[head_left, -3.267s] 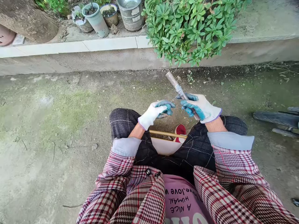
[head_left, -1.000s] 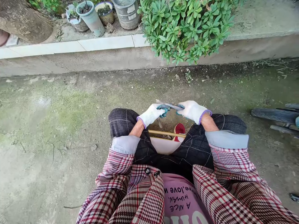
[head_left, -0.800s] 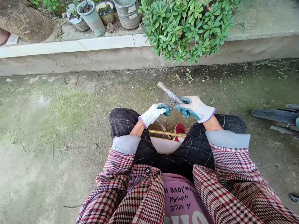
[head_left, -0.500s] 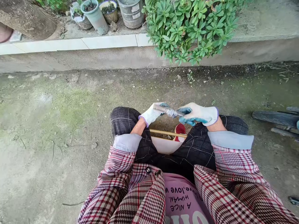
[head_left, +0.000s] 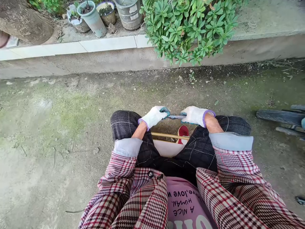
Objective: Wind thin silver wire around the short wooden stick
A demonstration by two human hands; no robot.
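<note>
I sit with my knees apart and both hands in white gloves with blue-green palms. My right hand is closed round one end of a grey threaded metal rod, which lies level between the hands. My left hand is closed at the rod's other end, its fingers curled over it. Whatever else the left fingers hold is hidden. Only a short middle stretch of the rod shows.
A red shoe and a wooden stool edge show between my knees. A leafy green plant hangs over a concrete kerb. Pots and a metal bucket stand behind it. Dark objects lie at the right.
The rod swung between pointing up and away and lying level; now it lies flat between the hands. My right hand has turned palm down, and both hands have closed in on the rod's ends.
</note>
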